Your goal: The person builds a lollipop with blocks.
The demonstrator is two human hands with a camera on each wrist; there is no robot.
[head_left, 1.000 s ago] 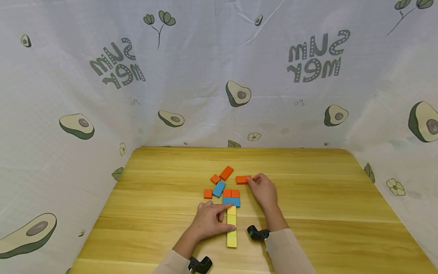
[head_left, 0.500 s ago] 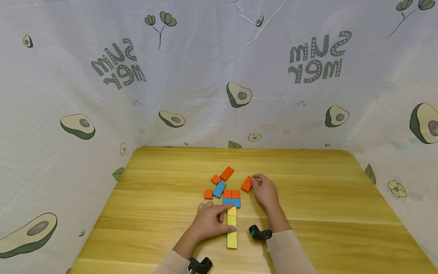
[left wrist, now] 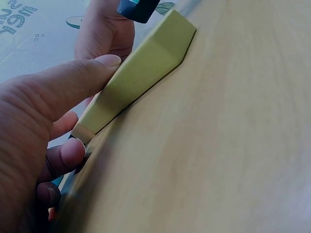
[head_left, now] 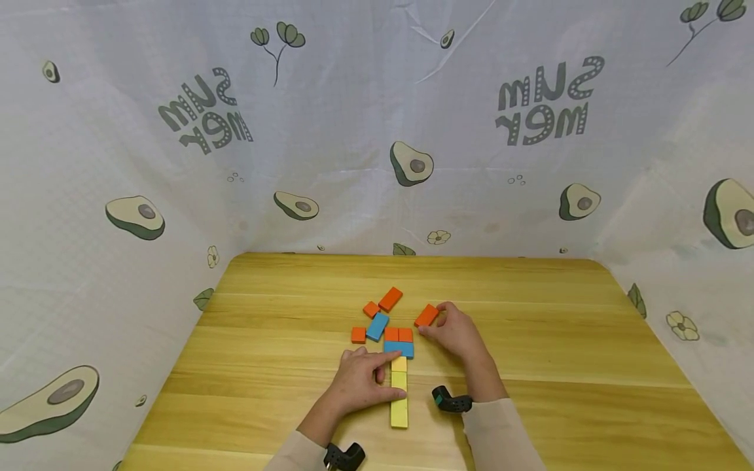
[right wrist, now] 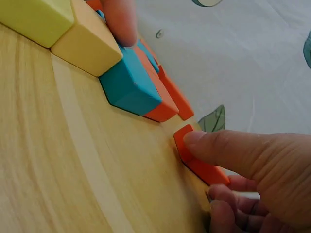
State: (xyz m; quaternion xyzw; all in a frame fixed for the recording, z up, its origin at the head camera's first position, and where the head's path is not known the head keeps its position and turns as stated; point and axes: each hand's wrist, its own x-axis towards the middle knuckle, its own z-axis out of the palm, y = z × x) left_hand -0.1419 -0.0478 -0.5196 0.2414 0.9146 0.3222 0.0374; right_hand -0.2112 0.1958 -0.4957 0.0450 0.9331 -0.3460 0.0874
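My right hand (head_left: 456,332) pinches an orange rectangular block (head_left: 427,315) by its ends, thumb at the near end and a finger at the far one. The right wrist view shows that thumb on the block's top (right wrist: 188,141), which lies slanted at the table. Left of it, two orange square blocks (head_left: 398,334) sit against a blue block (head_left: 391,347). A small pale-yellow block (head_left: 400,364) and a yellow-green length (head_left: 399,416) continue the row towards me. My left hand (head_left: 356,381) rests along it, straight index finger at the blue block, thumb on the yellow-green part.
Beyond the row's left side lie a tilted blue block (head_left: 377,326), an orange square (head_left: 359,335), another orange square (head_left: 371,309) and an orange rectangle (head_left: 391,299). The wooden table (head_left: 283,301) meets a printed cloth (head_left: 353,111) at the back.
The orange block in my right hand has turned from lying sideways to a slant. My right thumb has moved to its near end. My left hand stays where it was.
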